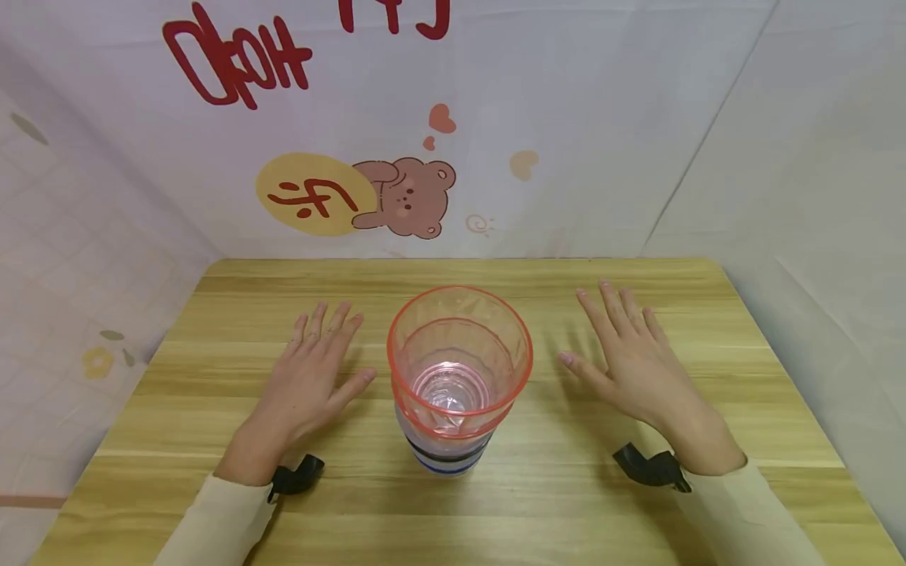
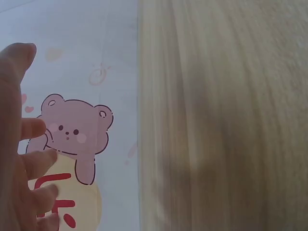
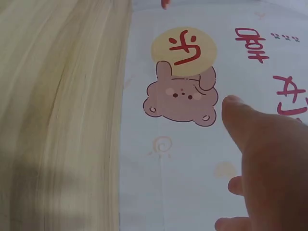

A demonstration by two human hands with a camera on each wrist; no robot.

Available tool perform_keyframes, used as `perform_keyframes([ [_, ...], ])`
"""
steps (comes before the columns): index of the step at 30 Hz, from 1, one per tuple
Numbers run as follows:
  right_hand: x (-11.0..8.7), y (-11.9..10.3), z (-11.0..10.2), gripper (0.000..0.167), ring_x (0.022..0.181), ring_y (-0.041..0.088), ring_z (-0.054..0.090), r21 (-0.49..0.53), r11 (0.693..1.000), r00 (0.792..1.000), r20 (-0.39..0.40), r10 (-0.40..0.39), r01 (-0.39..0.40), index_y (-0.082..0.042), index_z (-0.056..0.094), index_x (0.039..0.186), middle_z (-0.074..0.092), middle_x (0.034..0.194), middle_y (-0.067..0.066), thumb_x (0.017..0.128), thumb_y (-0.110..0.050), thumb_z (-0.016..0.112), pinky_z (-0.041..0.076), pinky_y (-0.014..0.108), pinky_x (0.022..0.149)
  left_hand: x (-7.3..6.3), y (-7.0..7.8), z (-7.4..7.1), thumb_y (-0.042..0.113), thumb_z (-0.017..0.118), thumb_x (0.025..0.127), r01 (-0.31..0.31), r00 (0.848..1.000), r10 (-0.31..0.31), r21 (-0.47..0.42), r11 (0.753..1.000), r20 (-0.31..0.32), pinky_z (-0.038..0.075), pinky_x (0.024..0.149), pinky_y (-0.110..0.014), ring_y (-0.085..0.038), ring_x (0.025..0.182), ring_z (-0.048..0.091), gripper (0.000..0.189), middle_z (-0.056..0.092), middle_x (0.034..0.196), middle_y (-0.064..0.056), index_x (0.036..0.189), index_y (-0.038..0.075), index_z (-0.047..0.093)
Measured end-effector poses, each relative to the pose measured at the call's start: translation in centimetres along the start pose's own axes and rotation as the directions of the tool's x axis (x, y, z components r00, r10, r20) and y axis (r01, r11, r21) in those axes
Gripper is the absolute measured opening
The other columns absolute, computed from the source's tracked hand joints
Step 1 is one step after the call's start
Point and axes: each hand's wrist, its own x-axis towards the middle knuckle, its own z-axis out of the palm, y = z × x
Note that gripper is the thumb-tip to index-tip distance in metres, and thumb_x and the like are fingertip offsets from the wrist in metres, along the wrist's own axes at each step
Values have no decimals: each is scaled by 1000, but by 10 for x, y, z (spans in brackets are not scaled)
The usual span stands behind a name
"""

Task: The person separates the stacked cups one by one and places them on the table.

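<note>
A stack of clear tumblers [image 1: 453, 377] stands upright in the middle of the table, between the two hands. Its top rim is orange-red, and black and blue bands show lower down; how many are nested is hard to tell. To the left of the stack is my left hand [image 1: 304, 381], palm down with fingers spread, holding nothing. My right hand [image 1: 637, 369] is spread the same way on the other side, apart from the tumblers, and its shadow falls on the wood. Both wrist views show fingers and the backdrop, without the tumblers.
The wood-grain table [image 1: 552, 503] meets a white cloth backdrop [image 1: 580, 94] at its far edge. On the cloth are a printed bear [image 1: 414, 196] and red lettering. Cloth also hangs along both sides. A black wrist mount [image 1: 297, 475] sits at each cuff.
</note>
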Motion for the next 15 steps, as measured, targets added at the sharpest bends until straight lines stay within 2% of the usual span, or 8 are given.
perform_keyframes([
  [3, 0, 0, 1, 90, 157, 57, 33, 26, 999, 998, -59, -24, 25, -14, 23, 173, 27, 176, 27, 104, -51, 68, 28, 75, 125, -1, 0, -2, 59, 58, 105, 8, 1000, -8, -19, 1000, -3, 20, 135, -62, -44, 163, 30, 85, 35, 176, -17, 169, 9, 32],
  [6, 0, 0, 2, 87, 149, 55, 46, 50, 997, 993, -107, -52, 58, -10, 31, 169, 39, 170, 27, 102, -45, 73, 39, 74, 118, -2, 1, -3, 56, 60, 105, 13, 1000, -13, -40, 999, -7, 26, 133, -61, -41, 157, 43, 82, 45, 170, -17, 167, 7, 36],
  [11, -2, -1, 0, 83, 142, 54, 54, 91, 992, 986, -145, -79, 93, -6, 39, 165, 50, 164, 25, 99, -36, 79, 46, 73, 112, -4, 3, -5, 52, 65, 103, 24, 999, -27, -79, 997, -41, 43, 121, -66, -45, 137, 63, 78, 63, 153, -18, 163, 9, 42],
  [15, -4, -2, -2, 80, 140, 52, 57, 132, 987, 986, -153, -70, 91, -6, 43, 163, 54, 162, 22, 98, -32, 80, 48, 71, 112, -5, 3, -5, 51, 68, 102, 24, 997, -31, -98, 995, -66, 52, 110, -67, -46, 126, 70, 75, 73, 141, -14, 162, 12, 44],
])
